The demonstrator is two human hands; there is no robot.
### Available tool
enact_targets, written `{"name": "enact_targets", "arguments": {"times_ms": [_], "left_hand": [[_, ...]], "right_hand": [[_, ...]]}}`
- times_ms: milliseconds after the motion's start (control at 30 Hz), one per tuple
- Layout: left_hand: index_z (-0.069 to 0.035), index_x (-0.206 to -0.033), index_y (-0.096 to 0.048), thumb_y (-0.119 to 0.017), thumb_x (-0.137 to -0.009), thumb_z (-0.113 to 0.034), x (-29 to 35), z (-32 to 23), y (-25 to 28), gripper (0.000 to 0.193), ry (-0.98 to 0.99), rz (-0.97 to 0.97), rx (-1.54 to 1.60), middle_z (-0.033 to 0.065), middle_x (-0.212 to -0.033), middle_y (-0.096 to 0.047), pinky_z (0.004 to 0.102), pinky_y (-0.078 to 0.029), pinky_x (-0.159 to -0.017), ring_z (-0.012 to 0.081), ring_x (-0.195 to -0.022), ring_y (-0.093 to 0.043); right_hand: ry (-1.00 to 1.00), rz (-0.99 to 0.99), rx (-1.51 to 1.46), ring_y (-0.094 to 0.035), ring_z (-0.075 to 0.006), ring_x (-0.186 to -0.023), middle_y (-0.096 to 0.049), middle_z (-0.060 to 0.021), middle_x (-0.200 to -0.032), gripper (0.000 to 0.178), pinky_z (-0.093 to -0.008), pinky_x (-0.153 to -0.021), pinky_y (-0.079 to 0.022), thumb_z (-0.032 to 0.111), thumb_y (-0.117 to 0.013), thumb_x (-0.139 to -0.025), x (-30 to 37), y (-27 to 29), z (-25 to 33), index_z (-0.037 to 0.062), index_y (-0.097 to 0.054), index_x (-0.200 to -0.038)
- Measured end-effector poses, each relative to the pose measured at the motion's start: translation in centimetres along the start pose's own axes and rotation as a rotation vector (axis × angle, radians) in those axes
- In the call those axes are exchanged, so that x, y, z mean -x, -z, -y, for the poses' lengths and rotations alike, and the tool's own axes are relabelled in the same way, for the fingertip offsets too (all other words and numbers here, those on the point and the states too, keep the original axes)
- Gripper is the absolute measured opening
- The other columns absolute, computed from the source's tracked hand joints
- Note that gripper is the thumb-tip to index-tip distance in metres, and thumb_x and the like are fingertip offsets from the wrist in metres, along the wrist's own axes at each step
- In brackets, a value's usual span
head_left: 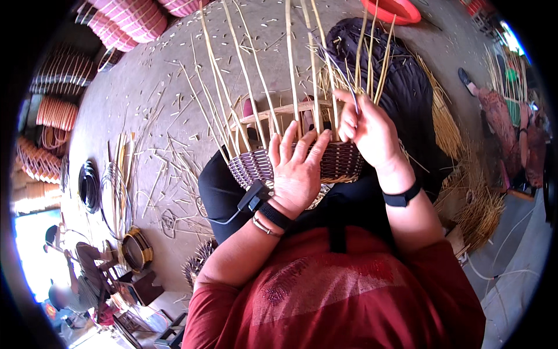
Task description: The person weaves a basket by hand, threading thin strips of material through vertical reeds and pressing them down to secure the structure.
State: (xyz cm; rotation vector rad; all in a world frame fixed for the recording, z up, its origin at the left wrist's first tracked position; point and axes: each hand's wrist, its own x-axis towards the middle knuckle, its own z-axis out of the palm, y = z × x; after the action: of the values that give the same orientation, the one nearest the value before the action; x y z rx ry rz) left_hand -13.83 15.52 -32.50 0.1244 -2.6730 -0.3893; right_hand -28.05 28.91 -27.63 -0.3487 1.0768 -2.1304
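Note:
On my lap rests a half-woven basket (250, 166) of dark purple-brown strands, with pale upright stakes (290, 58) rising from its rim. My left hand (297, 168) lies on the near side of its wall, fingers spread and stretched among the stakes at the rim. Raised at the basket's right end, my right hand (372, 131) has its fingers curled around a thin dark weaving strand (350, 87), which runs up and to the left past the stakes. Its lower end is hidden by the hand. Behind the stakes is a wooden frame (279, 110).
Cut stick ends and scraps litter the floor. Beyond my right knee, dark cloth (378, 58) covers a bundle of pale rods (439, 122). A red basin (398, 10) stands at the far right. Stacked baskets (61, 67) line the left; other people sit at both sides.

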Motion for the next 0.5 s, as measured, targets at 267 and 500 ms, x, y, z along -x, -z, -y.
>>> {"name": "enact_targets", "arguments": {"times_ms": [267,500], "left_hand": [[-0.018,-0.154,-0.048,-0.069,-0.090,-0.051,0.3,-1.7,0.2,0.075,0.098,0.042,-0.055,0.0108,-0.137,-0.054,0.0675,-0.019,-0.116,0.0402,-0.146,-0.033],[-0.015,-0.140,-0.059,-0.070,-0.089,-0.050,-1.1,-2.5,-0.7,0.062,0.133,0.043,-0.068,0.0115,-0.123,-0.058,0.0633,-0.022,-0.110,0.0408,-0.136,-0.037]], "right_hand": [[0.138,-0.215,0.453,-0.060,-0.0095,-0.069,-0.063,-0.0019,-0.083,0.026,-0.0263,-0.063,-0.055,0.023,-0.052,-0.110,-2.2,1.8,1.8,0.0033,-0.067,-0.119],[0.621,-0.227,1.514,-0.068,-0.0278,-0.103,-0.054,-0.0227,-0.143,0.047,-0.0340,-0.084,-0.058,0.003,-0.061,-0.098,-11.4,1.9,-3.8,0.0075,-0.049,-0.144]]}}
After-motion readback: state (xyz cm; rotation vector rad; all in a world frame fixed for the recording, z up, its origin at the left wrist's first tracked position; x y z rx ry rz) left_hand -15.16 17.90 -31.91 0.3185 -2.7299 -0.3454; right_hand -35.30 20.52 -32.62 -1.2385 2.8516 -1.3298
